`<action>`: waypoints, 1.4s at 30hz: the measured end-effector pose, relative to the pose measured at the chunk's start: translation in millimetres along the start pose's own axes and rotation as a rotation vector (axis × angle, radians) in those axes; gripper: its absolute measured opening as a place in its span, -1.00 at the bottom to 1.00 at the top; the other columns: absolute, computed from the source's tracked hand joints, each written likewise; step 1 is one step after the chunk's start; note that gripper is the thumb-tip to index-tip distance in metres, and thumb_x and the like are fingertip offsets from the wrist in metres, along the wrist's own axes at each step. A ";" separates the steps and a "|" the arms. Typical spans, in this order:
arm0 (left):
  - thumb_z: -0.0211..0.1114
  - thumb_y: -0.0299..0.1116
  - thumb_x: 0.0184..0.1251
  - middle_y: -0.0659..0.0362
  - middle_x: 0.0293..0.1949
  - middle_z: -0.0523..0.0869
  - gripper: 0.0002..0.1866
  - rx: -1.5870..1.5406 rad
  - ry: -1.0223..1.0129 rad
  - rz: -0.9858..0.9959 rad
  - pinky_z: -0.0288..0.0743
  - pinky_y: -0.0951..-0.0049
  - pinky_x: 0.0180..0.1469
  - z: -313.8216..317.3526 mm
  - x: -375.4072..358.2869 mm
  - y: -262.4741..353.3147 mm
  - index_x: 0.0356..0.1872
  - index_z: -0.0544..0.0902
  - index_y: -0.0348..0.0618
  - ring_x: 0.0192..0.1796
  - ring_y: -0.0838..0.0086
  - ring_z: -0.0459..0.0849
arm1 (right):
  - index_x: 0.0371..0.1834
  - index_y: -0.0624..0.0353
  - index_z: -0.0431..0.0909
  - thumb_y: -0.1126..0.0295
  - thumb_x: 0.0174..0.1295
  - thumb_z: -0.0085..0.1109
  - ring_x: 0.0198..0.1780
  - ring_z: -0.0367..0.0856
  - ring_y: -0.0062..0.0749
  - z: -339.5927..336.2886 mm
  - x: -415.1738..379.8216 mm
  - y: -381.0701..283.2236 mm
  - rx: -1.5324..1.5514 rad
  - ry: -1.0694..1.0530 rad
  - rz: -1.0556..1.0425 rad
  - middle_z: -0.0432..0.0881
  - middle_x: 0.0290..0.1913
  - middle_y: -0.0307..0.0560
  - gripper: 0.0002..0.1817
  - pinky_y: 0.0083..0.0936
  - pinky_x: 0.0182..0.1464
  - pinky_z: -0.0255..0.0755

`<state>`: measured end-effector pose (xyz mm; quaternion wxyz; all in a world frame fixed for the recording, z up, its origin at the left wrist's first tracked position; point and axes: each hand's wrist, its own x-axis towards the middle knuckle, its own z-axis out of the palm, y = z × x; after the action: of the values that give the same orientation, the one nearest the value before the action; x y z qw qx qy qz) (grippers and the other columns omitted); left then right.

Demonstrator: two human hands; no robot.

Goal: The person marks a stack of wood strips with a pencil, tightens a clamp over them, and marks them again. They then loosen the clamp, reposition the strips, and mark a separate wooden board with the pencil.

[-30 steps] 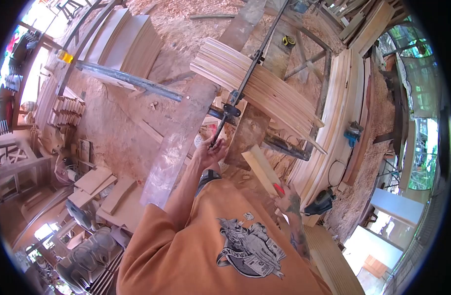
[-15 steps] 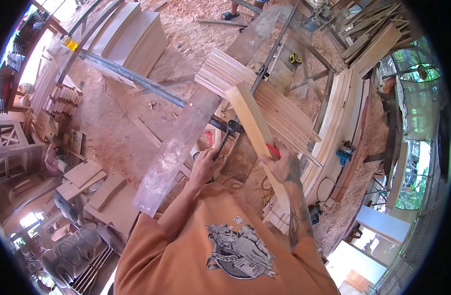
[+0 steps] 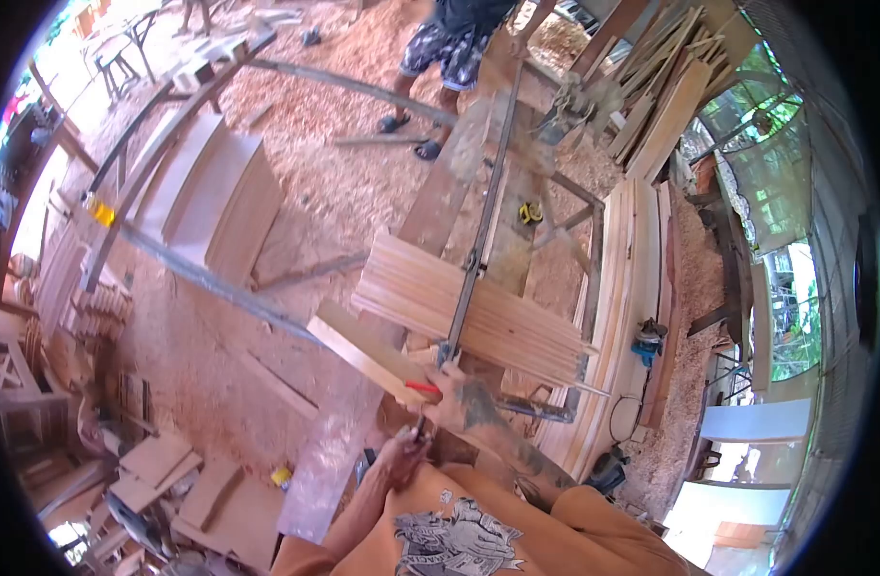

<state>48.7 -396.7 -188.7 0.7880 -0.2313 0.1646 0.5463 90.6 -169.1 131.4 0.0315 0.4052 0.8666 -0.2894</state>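
My left hand (image 3: 402, 457) is closed around the handle of a long bar clamp (image 3: 479, 240), low by my shirt. Just above it, my right hand (image 3: 450, 399) grips a pale curved wooden piece (image 3: 358, 348), which points up and to the left. A slim red object (image 3: 423, 387) shows between that hand's fingers and the wood. Beyond both hands lies a stack of wooden strips (image 3: 478, 312), with the clamp's bar running across its top. The far end of the wooden piece reaches near the stack's left end.
A metal frame (image 3: 210, 285) and a plank (image 3: 330, 461) surround the work. A yellow tape measure (image 3: 529, 213) lies beyond the stack. Long boards (image 3: 608, 288) and a blue power tool (image 3: 648, 343) are on the right. Another person (image 3: 448, 53) stands at the back among wood shavings.
My right hand has swung the wooden piece leftward and brought it close to my left hand. The view has tilted up, showing more of the other person. My left hand stays on the clamp handle.
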 end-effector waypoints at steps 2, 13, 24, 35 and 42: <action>0.14 -0.36 0.80 0.08 0.02 0.77 -0.81 0.054 0.219 0.009 0.73 0.29 0.35 50.4 -12.2 5.1 0.23 0.57 -0.16 0.09 0.37 0.78 | 0.52 0.03 0.58 -0.38 0.22 0.47 0.16 0.80 0.24 -2.0 3.3 4.2 -0.017 -0.037 0.031 0.71 0.23 0.23 -0.06 0.03 0.19 0.70; 0.07 -0.35 0.85 0.03 0.08 0.77 -0.76 -0.131 0.358 -0.010 0.84 0.27 0.19 62.0 -8.3 11.6 0.24 0.61 -0.25 0.09 0.26 0.81 | 0.56 -0.03 0.56 -0.38 0.23 0.46 0.19 0.78 0.26 -3.1 -45.0 42.1 -0.002 0.016 0.075 0.71 0.16 0.22 -0.06 0.10 0.20 0.67; 0.09 -0.44 0.81 -0.03 -0.02 0.82 -0.77 -0.252 0.149 0.093 0.88 0.29 0.15 64.0 -13.1 6.4 0.19 0.65 -0.35 0.03 0.22 0.86 | 0.66 -0.10 0.48 -0.44 0.15 0.47 0.24 0.76 0.21 23.7 -144.0 94.7 -0.061 0.148 -0.004 0.69 0.21 0.19 0.06 0.06 0.22 0.67; 0.10 -0.40 0.81 -0.08 0.03 0.83 -0.72 -0.249 0.088 0.191 0.87 0.23 0.22 58.9 -15.1 -8.0 0.22 0.67 -0.38 0.07 0.17 0.87 | 0.48 -0.09 0.68 -0.41 0.11 0.52 0.20 0.76 0.14 25.0 -198.7 109.5 -0.046 0.106 0.064 0.70 0.14 0.14 -0.06 -0.01 0.25 0.62; 0.09 -0.43 0.80 -0.10 0.03 0.83 -0.75 -0.234 0.088 0.217 0.87 0.23 0.23 44.0 -6.9 -4.9 0.15 0.63 -0.44 0.06 0.13 0.86 | 0.57 -0.08 0.58 -0.40 0.14 0.51 0.22 0.77 0.16 28.4 -200.7 107.9 -0.013 0.001 0.090 0.69 0.18 0.18 -0.01 0.04 0.23 0.63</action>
<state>51.2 -379.6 -147.3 0.6840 -0.3261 0.1583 0.6331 297.6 -267.0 114.4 0.0465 0.4436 0.8494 -0.2820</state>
